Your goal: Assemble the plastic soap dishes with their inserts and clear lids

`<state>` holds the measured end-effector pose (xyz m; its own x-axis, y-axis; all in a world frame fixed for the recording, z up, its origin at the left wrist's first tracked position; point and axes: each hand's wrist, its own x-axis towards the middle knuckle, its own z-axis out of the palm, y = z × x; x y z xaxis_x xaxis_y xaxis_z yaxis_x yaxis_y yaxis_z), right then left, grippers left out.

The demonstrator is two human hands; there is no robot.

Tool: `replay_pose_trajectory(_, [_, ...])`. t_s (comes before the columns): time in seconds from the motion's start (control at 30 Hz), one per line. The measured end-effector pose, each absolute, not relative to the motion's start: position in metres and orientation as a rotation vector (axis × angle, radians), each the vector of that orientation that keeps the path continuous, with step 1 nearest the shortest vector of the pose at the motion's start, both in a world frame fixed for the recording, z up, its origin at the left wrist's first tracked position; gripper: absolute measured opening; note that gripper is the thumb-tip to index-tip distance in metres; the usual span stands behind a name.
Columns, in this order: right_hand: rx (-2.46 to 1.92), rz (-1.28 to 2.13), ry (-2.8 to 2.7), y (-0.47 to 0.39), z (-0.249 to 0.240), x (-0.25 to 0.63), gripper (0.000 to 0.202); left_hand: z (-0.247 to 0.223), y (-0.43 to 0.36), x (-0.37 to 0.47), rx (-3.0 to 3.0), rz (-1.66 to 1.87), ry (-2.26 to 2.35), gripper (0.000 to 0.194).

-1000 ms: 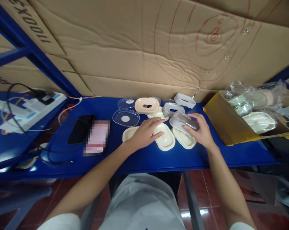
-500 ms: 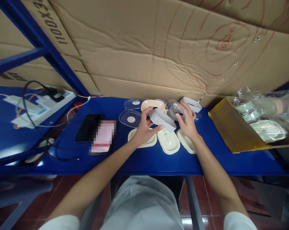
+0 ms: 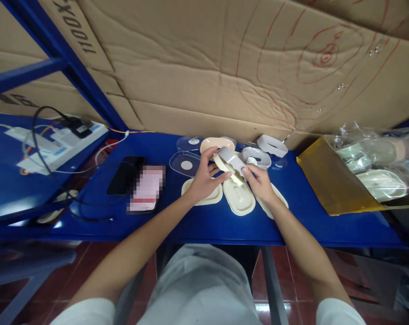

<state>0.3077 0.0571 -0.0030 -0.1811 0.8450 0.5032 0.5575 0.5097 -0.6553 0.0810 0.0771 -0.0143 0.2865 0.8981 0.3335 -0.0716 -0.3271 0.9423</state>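
Above the table's middle, both hands hold a light grey oval plastic shell (image 3: 232, 156), tilted, with a cream inner part showing along its lower side. My left hand (image 3: 204, 180) grips its left end between thumb and fingers. At the right end, my right hand (image 3: 259, 184) has its thumb and fingers closed on it. Beneath the hands lie a cream oval lid-like piece (image 3: 239, 198), another cream piece (image 3: 207, 195) to the left and a third cream piece (image 3: 279, 198) partly under my right hand. Just behind is a peach oval shell (image 3: 218, 144).
Clear oval covers (image 3: 184, 165) lie behind my left hand. Grey oval shells (image 3: 272, 145) are at the back right. A cardboard box (image 3: 329, 180) of bagged pieces stands at right. Phones (image 3: 125, 176) and a power strip (image 3: 62, 149) lie left.
My right hand has come back from the pieces at the back right and now holds the shell's right end. The shell has tilted, showing its cream inner part.
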Motion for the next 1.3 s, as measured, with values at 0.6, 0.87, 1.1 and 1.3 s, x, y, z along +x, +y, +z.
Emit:
replay_pose_trajectory(0.6, [-1.494,-0.320,-1.975,0.046,0.029,0.362,0.031,-0.002,0.024,0.034,2.602,0.706,1.558,0.061])
replay_pose_trajectory(0.87, [-1.720,-0.252,-2.070,-0.094,-0.023,0.383,0.028,-0.025,-0.049,0.010,2.714,0.702,1.413,0.044])
replay_pose_trajectory(1.1, [-1.881,-0.392,-1.897,-0.153,-0.050,0.421,0.049,-0.040,-0.063,-0.011,2.676,0.780,1.413,0.030])
replay_pose_trajectory(1.3, [-1.599,-0.128,-2.106,-0.116,-0.034,0.334,0.050,-0.036,-0.089,-0.007,2.694,0.877,1.372,0.017])
